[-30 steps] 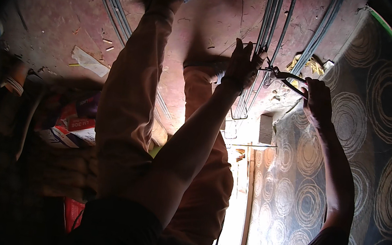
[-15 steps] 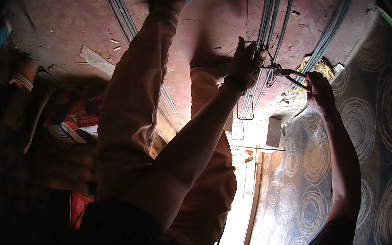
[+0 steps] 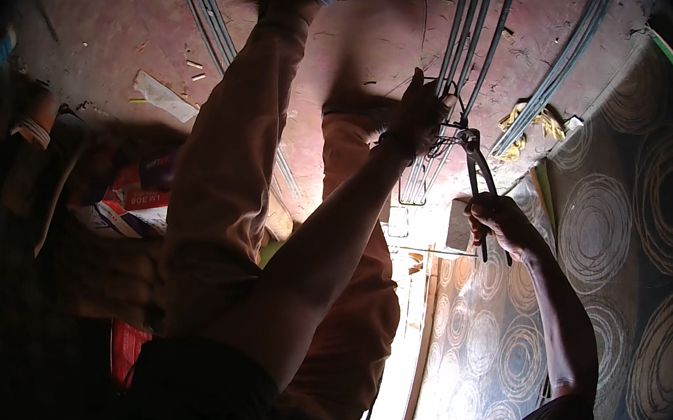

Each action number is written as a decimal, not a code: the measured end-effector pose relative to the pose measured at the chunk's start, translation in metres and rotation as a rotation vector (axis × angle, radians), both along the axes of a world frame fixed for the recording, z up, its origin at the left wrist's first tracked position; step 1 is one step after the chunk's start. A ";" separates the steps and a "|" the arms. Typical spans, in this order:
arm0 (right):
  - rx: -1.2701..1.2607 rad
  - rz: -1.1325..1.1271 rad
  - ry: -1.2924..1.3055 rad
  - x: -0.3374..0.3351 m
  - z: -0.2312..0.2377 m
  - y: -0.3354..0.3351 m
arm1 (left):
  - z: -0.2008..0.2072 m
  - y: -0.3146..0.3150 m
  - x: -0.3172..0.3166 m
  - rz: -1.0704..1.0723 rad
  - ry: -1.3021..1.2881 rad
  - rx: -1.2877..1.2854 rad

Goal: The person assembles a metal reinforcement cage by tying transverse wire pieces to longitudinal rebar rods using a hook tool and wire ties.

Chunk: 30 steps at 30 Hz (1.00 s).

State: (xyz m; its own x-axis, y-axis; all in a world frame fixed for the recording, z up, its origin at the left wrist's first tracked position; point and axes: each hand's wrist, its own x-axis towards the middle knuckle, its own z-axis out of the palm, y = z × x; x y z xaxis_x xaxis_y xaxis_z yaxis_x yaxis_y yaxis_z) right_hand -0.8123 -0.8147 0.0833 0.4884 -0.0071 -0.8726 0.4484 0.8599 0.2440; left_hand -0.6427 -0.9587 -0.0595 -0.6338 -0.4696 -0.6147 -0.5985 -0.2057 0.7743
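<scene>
Long thin steel rods [image 3: 471,34] run in a bundle away from me above the floor. My left hand [image 3: 420,116] is closed against them, thumb and one finger stretched up. A tangle of thin dark wire [image 3: 443,145] hangs out beside its wrist and seems gripped in it; shadow hides the other fingers. My right hand [image 3: 505,223] is wrapped round the handles of dark pincers [image 3: 476,153]. The pincers' jaws meet the wire at the right side of the rods. A bent rectangular wire stirrup [image 3: 412,203] surrounds the rods nearer to me.
More rods lie left [image 3: 198,7] and right [image 3: 564,66], the right ones over yellowish scraps [image 3: 529,124]. My legs [image 3: 232,140] stand either side of the left arm. Boxes [image 3: 134,199] sit at left; a circle-patterned wall covering [image 3: 600,223] rises at right, near a grey block [image 3: 461,224].
My right hand has swung down and toward me, turning the pincers from nearly level to steep. The wire tangle now sits closer to my left wrist. The left hand has hardly moved.
</scene>
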 end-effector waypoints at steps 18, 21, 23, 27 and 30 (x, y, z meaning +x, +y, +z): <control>0.144 0.013 -0.250 -0.027 0.012 -0.015 | 0.127 0.036 -0.015 0.611 -0.422 0.689; 0.150 -0.109 -0.353 -0.037 0.013 -0.013 | 0.119 0.035 -0.029 0.854 -0.183 1.284; 0.163 -0.169 -0.370 -0.034 0.012 -0.019 | 0.120 0.038 -0.038 0.998 -0.091 1.259; -0.320 0.771 0.606 0.000 0.045 -0.026 | 0.102 0.075 -0.043 1.029 -0.023 1.241; -0.552 1.347 0.973 0.014 0.040 0.026 | 0.116 0.069 -0.063 1.035 -0.042 1.310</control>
